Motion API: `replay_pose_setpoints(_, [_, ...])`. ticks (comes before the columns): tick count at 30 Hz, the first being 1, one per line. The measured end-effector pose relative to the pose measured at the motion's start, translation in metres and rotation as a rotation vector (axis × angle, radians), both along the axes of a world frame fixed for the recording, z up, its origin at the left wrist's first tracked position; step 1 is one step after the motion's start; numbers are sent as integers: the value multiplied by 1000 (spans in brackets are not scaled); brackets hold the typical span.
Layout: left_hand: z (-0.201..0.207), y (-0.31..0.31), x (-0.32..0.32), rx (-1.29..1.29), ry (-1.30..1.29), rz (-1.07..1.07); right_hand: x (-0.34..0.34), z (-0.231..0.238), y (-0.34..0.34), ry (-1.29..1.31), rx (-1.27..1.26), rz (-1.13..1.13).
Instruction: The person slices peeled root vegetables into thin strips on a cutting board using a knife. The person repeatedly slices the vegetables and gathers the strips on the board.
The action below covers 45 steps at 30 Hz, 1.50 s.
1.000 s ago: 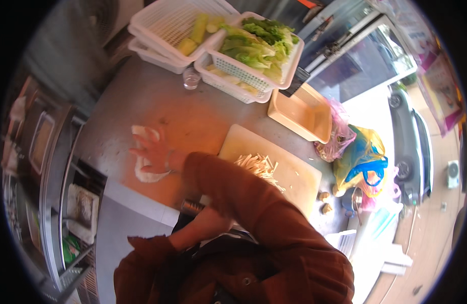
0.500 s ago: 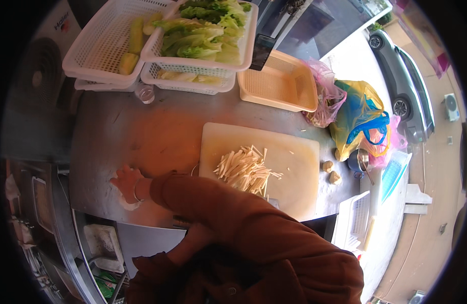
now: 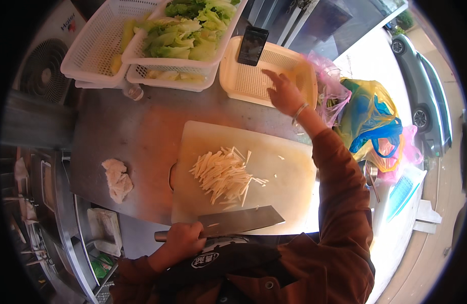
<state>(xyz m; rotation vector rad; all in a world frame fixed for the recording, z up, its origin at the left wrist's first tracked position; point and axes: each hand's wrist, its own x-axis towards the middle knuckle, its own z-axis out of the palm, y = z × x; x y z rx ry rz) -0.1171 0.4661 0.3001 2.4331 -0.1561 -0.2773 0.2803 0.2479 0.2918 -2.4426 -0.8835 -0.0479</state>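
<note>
My left hand is closed round the handle of a cleaver. Its broad blade points right, over the near edge of the white cutting board. On the board lies a heap of pale, cut strips, kind unclear. My right hand is stretched over the tan plastic basket, holding nothing, its index finger extended toward a dark phone that stands upright at the basket's far left. A crumpled white cloth rests on the metal table, left of the board.
White baskets with lettuce stand stacked at the far left, beside another white basket. A small clear cup sits before them. Plastic bags and a metal pot are at the right. The table's near edge runs below the cloth.
My right hand has left the cloth and swung across to the basket near the phone. My left hand and the cleaver, mostly hidden behind my right arm before, now show.
</note>
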Motion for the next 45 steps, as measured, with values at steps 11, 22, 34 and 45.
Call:
replay_pose_setpoints(11, [-15, -51, 22, -143, 237, 166, 102, -56, 22, 186, -472, 15])
replay_pose_setpoints(22, [-46, -75, 29, -139, 483, 172, 74, -67, 24, 121, -239, 76])
replay_pose_setpoints(34, [-43, -49, 22, -157, 163, 659, -82, 3, -89, -224, 419, -66])
replay_pose_setpoints(45, [-62, -111, 25, -368, 223, 671, -210, 38, -170, 708, 1665, -218])
